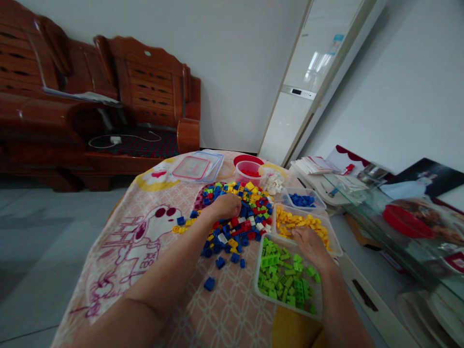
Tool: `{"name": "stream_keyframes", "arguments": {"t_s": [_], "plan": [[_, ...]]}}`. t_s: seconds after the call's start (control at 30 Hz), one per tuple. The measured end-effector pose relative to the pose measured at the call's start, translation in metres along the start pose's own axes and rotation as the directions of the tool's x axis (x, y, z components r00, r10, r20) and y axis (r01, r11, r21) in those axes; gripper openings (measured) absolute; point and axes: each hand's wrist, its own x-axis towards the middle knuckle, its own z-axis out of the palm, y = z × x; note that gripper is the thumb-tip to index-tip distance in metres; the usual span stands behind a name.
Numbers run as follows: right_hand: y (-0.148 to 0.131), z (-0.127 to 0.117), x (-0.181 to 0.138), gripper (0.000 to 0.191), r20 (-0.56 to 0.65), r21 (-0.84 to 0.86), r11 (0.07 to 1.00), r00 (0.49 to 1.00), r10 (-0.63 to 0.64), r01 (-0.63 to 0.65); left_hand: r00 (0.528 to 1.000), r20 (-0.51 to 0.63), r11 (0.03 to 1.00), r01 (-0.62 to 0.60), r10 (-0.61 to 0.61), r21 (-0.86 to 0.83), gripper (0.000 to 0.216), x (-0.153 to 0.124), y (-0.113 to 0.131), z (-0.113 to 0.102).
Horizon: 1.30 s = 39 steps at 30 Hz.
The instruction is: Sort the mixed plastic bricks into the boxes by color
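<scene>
My left hand (pixel 225 207) is curled over the heap of mixed toy building bricks (pixel 250 220) at the table's middle. Its fingertips are turned away, so what they grip cannot be seen. My right hand (pixel 308 241) reaches over the container of yellow bricks (pixel 295 220), fingers bent together and pointing down at them. Whether a brick is between those fingers is too small to tell. Directly below the right wrist is a clear container of green bricks (pixel 281 275). Blue bricks (pixel 301 200) fill a smaller container beyond the yellow one.
Red bricks lie in a round tub (pixel 249 173) at the back, beside a bunch of white bricks (pixel 274 183). Clear lids (pixel 195 166) rest at the back left. A loose blue brick (pixel 209 283) lies nearer me. A glass shelf (pixel 384 227) stands along the right.
</scene>
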Motion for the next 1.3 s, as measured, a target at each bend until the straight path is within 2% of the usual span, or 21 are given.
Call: {"name": "stream_keyframes", "arguments": {"t_s": [0.2, 0.43, 0.63, 0.93, 1.03, 1.13, 1.3], "plan": [[0.001, 0.002, 0.002, 0.037, -0.002, 0.005, 1.0, 1.0, 0.001, -0.001, 0.996, 0.021, 0.994, 0.085, -0.087, 0.067, 0.025, 0.001, 0.014, 0.008], [0.003, 0.002, 0.001, 0.037, -0.011, 0.003, 1.0, 1.0, -0.005, 0.005, 0.997, 0.082, 0.996, -0.003, -0.004, 0.088, 0.033, 0.003, 0.009, 0.012], [0.001, 0.001, 0.001, 0.037, -0.001, 0.0, 1.0, 1.0, -0.006, 0.006, 0.993, 0.076, 0.993, 0.081, -0.087, 0.082, 0.027, 0.003, 0.019, 0.009], [0.002, 0.002, 0.001, 0.037, -0.007, 0.017, 1.0, 1.0, -0.001, 0.001, 0.989, -0.01, 0.986, 0.146, -0.146, 0.084, 0.025, 0.005, 0.021, 0.013], [0.003, 0.002, 0.002, 0.037, -0.002, 0.023, 1.0, 1.0, 0.0, 0.0, 0.992, -0.067, 0.993, 0.113, -0.111, 0.019, 0.023, 0.007, 0.019, 0.012], [0.001, 0.001, 0.001, 0.038, -0.001, 0.018, 1.0, 1.0, 0.004, -0.004, 0.992, -0.122, 0.991, 0.016, -0.032, -0.134, 0.021, 0.009, 0.026, 0.01], [-0.002, 0.0, 0.0, 0.039, -0.024, 0.042, 0.999, 1.0, 0.01, -0.009, 0.972, -0.228, 0.867, -0.157, 0.051, -0.474, 0.02, 0.01, 0.062, 0.023]]}}
